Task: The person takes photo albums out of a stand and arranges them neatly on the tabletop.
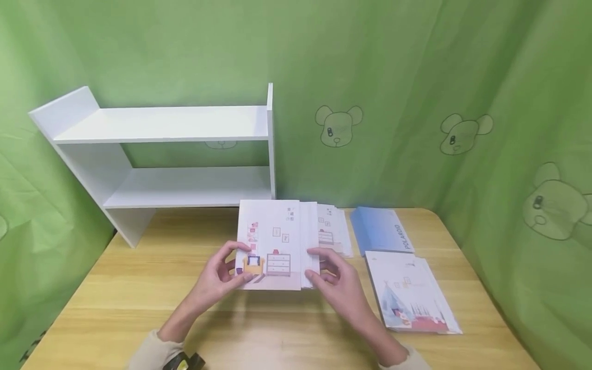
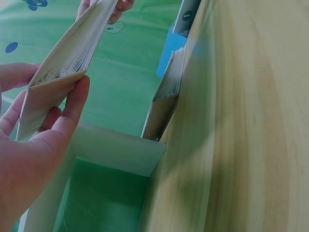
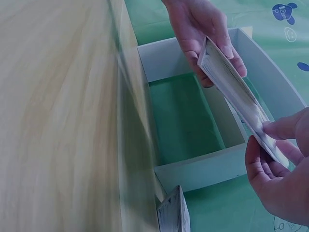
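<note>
A white book (image 1: 265, 231), its cover printed with a drawn armchair and drawers, is held above the table between both hands. My left hand (image 1: 219, 272) pinches the left side, thumb in front near the lower corner. On the opposite side my right hand (image 1: 339, 282) grips the page edges, which fan out past the cover. In the left wrist view the pages (image 2: 79, 53) spread slightly between the covers. Seen from the right wrist, the book (image 3: 236, 92) is tilted, with a hand at each end.
A white two-tier shelf (image 1: 185, 123) stands at the back left. Behind the held book lies another white illustrated book (image 1: 339, 236). To its right are a blue book (image 1: 381, 231) lettered POLAROID and a white book with a tent picture (image 1: 407, 293). Green curtain (image 1: 393, 61) surrounds the wooden table (image 1: 125, 288).
</note>
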`<state>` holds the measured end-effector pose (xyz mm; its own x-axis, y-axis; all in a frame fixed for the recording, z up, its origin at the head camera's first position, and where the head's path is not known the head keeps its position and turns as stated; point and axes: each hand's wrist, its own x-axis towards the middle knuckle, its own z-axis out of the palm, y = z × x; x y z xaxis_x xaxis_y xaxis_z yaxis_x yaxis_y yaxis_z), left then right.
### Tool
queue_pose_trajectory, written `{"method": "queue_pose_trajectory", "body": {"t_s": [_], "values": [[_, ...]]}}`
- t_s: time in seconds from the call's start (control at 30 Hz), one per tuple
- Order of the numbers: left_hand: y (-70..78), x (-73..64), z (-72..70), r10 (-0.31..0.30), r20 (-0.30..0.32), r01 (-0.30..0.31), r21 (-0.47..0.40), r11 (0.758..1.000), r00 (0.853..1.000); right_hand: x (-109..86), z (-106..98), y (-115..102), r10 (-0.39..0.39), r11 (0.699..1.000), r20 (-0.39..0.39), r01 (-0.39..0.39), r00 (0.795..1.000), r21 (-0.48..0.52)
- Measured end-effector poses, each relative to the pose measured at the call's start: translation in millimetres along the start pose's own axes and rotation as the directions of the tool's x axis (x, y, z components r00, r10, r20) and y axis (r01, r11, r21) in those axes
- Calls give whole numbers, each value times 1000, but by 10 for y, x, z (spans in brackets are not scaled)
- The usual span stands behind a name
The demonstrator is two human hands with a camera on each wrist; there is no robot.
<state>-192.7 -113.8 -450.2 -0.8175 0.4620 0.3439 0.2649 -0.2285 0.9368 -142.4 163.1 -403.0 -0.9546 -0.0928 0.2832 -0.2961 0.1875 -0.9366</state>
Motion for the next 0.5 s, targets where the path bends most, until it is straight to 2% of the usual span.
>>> {"method": "queue_pose_trajectory", "body": {"t_s": [0.3, 0.5], "values": [[-63, -10, 10, -17, 1, 17, -16, 1000, 1000, 47, -81, 86, 14, 1000, 77, -15, 997, 9], [-100, -16, 38, -18, 6, 18, -21, 1000, 1000, 110, -191, 261, 7, 999, 96, -4, 995, -34]]}}
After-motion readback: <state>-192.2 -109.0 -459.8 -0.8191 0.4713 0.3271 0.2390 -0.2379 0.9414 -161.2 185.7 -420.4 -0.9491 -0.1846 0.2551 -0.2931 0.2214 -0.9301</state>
